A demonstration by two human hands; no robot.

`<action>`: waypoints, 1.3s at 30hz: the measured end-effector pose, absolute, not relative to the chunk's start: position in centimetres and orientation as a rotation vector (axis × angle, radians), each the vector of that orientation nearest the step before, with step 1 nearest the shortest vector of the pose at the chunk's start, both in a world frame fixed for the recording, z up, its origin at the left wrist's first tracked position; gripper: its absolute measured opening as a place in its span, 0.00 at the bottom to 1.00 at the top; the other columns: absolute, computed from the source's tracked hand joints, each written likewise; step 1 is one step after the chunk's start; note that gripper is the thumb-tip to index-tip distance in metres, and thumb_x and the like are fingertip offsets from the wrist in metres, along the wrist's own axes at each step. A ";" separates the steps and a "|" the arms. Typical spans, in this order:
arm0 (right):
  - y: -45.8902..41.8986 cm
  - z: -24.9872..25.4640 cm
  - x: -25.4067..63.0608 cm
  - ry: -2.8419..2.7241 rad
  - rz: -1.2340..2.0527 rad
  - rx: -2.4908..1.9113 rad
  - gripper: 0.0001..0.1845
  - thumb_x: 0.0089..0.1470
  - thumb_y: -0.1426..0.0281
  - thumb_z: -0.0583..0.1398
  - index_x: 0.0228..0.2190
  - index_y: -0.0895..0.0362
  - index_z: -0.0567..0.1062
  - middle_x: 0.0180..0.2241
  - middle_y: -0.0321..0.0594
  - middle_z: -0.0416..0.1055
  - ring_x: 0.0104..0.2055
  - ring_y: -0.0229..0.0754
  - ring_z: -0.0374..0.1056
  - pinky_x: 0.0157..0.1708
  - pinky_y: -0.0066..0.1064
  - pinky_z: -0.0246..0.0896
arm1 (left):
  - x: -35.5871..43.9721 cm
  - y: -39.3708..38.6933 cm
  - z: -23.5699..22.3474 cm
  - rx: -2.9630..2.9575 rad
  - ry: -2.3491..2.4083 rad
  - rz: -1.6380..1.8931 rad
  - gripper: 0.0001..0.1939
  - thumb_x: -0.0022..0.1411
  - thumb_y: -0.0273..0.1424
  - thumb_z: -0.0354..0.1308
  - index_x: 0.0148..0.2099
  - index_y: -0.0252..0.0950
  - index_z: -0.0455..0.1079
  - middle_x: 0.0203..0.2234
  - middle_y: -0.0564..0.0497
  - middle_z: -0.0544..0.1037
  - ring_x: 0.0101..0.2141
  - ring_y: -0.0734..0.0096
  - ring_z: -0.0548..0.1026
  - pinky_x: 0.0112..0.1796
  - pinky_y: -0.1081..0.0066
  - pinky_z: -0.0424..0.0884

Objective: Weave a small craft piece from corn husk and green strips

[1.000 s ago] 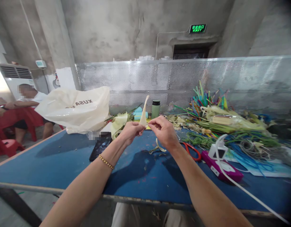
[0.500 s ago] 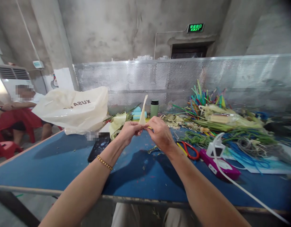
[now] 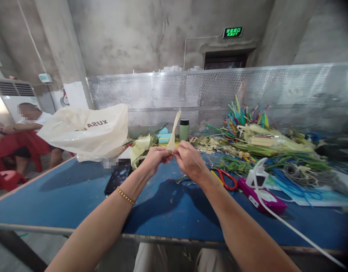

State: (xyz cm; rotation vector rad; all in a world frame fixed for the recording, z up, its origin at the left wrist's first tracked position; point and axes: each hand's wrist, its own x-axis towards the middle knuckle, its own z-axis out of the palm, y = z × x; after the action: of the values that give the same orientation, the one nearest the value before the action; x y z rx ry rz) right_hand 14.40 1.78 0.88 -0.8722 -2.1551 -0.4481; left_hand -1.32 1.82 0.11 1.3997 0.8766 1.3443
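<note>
A pale, pointed piece of corn husk (image 3: 173,132) stands upright above the fingers, its narrow tip bent slightly right. My left hand (image 3: 158,156) is closed in a pinch on the husk's lower end. Against it, my right hand (image 3: 188,158) is also closed, thumb and fingertips at the husk's base; the fingers cover the exact grip. Both hands are raised over the blue table (image 3: 86,204). More pale husk (image 3: 140,148) lies left of my left hand, and red-handled scissors (image 3: 229,180) lie right of my right wrist.
A dark tablet (image 3: 119,175) and a big white plastic bag (image 3: 89,132) are at left. Behind stands a green bottle (image 3: 184,130). At right are a purple power strip (image 3: 261,196) with a white cable, green strands and a heap of husks (image 3: 281,138). A person sits far left.
The husk's tip has swung a little to the right. A small yellow bit seen at my right fingers is now out of sight. Both hands stay close together.
</note>
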 end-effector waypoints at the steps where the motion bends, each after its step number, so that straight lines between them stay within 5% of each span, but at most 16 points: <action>1: 1.7 1.0 14.4 -2.176 -0.473 -0.878 0.08 0.56 0.78 0.54 0.28 0.59 0.71 0.33 0.47 0.67 0.39 0.47 0.62 0.40 0.36 0.58 | -1.2 1.9 0.0 1.382 0.873 1.354 0.07 0.48 0.30 0.62 0.25 0.30 0.73 0.18 0.49 0.74 0.18 0.77 0.67 0.22 0.74 0.58; 9: 1.3 1.2 14.1 -2.207 -0.702 -0.933 0.09 0.58 0.78 0.53 0.30 0.61 0.72 0.34 0.48 0.68 0.37 0.47 0.61 0.37 0.35 0.54 | -1.2 2.4 -0.5 1.221 0.796 1.348 0.06 0.48 0.28 0.62 0.28 0.28 0.74 0.18 0.49 0.74 0.18 0.77 0.68 0.22 0.74 0.60; 23: 1.6 0.9 14.2 -2.118 -0.439 -0.854 0.06 0.58 0.75 0.56 0.29 0.59 0.71 0.33 0.45 0.67 0.37 0.45 0.62 0.38 0.34 0.57 | -1.3 2.0 0.0 1.240 0.751 1.281 0.06 0.53 0.27 0.61 0.28 0.27 0.73 0.17 0.51 0.70 0.18 0.78 0.66 0.22 0.74 0.60; 31: 1.5 1.0 14.2 -2.173 -0.596 -0.876 0.13 0.60 0.77 0.50 0.29 0.59 0.71 0.33 0.48 0.67 0.38 0.47 0.60 0.38 0.36 0.56 | -1.3 2.1 0.0 1.214 0.793 1.288 0.06 0.54 0.26 0.63 0.27 0.28 0.72 0.17 0.51 0.71 0.16 0.79 0.67 0.21 0.75 0.61; 39: 2.1 0.4 14.2 -2.164 -0.626 -0.991 0.09 0.57 0.80 0.51 0.31 0.61 0.70 0.32 0.49 0.67 0.36 0.47 0.60 0.37 0.35 0.53 | -1.2 2.2 0.0 1.220 0.807 1.309 0.06 0.50 0.26 0.65 0.27 0.28 0.72 0.18 0.50 0.72 0.16 0.80 0.66 0.20 0.76 0.58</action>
State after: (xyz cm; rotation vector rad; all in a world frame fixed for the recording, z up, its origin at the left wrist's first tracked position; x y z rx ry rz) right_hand 14.17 2.07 0.43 -0.9906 -2.1639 -0.6264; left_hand -1.18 2.15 0.01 1.2195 0.8071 1.3088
